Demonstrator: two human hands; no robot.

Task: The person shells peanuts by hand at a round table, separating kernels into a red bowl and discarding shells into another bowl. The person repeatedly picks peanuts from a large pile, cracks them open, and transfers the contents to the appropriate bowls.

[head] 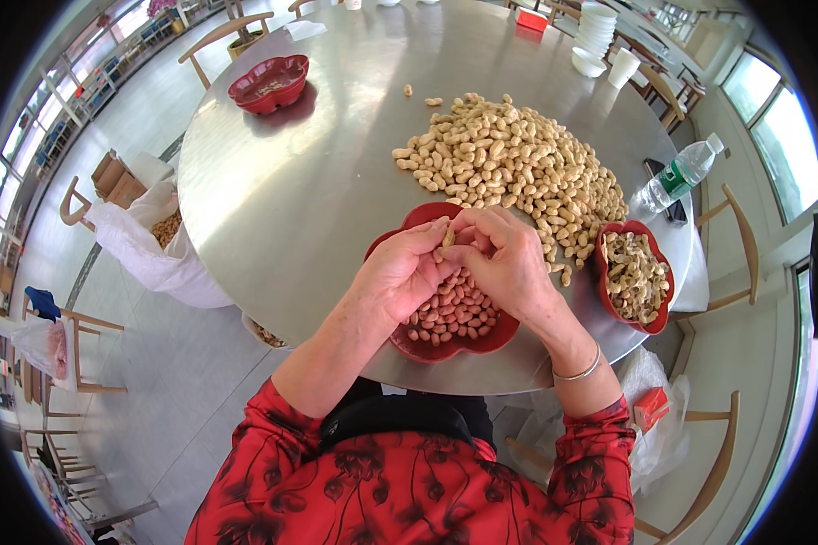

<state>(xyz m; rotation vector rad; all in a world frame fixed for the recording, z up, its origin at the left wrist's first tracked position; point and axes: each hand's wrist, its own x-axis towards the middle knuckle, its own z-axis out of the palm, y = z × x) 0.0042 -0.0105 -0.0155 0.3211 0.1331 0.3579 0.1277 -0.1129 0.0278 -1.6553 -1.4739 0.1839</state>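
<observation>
Both my hands meet over a red flower-shaped bowl [436,351] that holds shelled peanut kernels [453,313]. Between the fingertips is a peanut in its shell [448,237], gripped by my left hand [405,269] at thumb and fingers. My right hand [508,255] pinches at the same peanut from the other side, with its thumb against the lower end. Part of the bowl and its kernels is hidden beneath the hands. Just beyond the bowl lies a large heap of unshelled peanuts [504,153]. At the right, a second red bowl [603,300] is full of empty peanut shells [634,276].
A round metal table [300,191] carries a third red bowl [266,102] at far left. A plastic water bottle [682,174] stands right, beside a dark phone [675,211]. Stacked white bowls [594,30] and a paper cup [624,68] stand farther back. A white sack [157,252] is left.
</observation>
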